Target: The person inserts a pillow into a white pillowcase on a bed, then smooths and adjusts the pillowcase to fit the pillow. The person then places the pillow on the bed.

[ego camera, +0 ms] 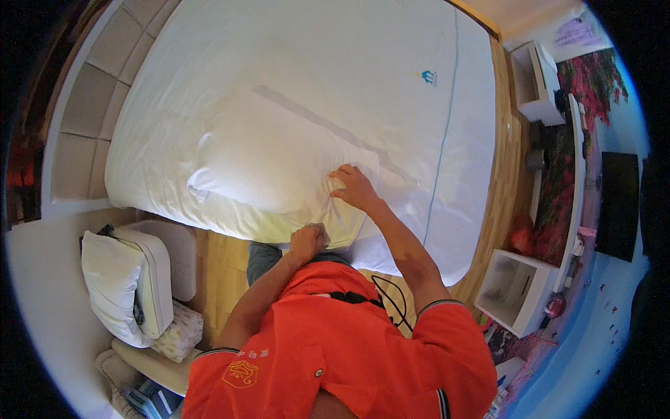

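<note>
A white pillow point(261, 162) lies on a bed covered with a white sheet point(335, 47), close to the near edge. My right hand point(356, 187) grips white fabric at the pillow's right end, fingers curled around a bunched fold. My left hand point(309, 242) is closed at the mattress's near edge, below the pillow, against the fabric there; its fingertips are partly hidden. Between my hands the cloth falls in creases. A thin blue line runs along the sheet to the right, with a small blue emblem point(429, 78) farther up.
At the left a white pillow point(112, 288) rests against a pale suitcase-like case point(157, 277), above a patterned bundle point(180, 330). A padded headboard point(89, 99) borders the bed. White open cabinets point(515, 290) stand at the right beyond a wooden floor strip. A black cable point(392, 298) hangs near my body.
</note>
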Demonstrator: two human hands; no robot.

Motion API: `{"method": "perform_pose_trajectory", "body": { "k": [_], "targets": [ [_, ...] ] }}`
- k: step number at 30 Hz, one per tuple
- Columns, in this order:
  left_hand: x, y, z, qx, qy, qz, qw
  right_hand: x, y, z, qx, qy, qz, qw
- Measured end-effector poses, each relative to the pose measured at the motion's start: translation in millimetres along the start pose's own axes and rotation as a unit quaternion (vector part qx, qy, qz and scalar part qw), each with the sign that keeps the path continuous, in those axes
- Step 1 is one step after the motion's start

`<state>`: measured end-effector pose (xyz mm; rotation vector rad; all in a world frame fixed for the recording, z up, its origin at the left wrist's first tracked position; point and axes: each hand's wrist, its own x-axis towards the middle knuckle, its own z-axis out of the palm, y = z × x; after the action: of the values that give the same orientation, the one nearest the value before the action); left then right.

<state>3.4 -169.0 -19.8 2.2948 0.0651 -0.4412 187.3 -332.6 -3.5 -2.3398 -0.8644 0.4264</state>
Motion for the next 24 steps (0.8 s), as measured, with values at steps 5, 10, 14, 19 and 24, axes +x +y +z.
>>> {"method": "perform_pose_trajectory", "body": {
  "k": [5, 10, 14, 19, 24],
  "targets": [
    [17.5, 34.6, -32.6, -0.017, 0.111, -0.059, 0.992, -5.4, 3.6, 15.0, -0.039, 0.041, -0.055, 0.997],
    [46.2, 27.8, -30.8, 0.063, 0.082, -0.074, 0.992, 10.7, 42.2, 47.7, -0.112, -0.024, -0.084, 0.990],
    [67.7, 10.0, -20.5, 0.102, 0.044, -0.056, 0.992, 5.7, 25.4, 37.9, -0.092, -0.008, -0.040, 0.995],
    [42.7, 30.7, -40.1, 0.049, 0.052, -0.023, 0.997, -13.5, 21.5, 17.5, -0.097, -0.058, -0.022, 0.993],
    [52.9, 51.2, -40.3, 0.043, 0.157, 0.050, 0.985, -65.4, 32.2, 37.0, -0.117, -0.147, 0.012, 0.982]
  ]
}}
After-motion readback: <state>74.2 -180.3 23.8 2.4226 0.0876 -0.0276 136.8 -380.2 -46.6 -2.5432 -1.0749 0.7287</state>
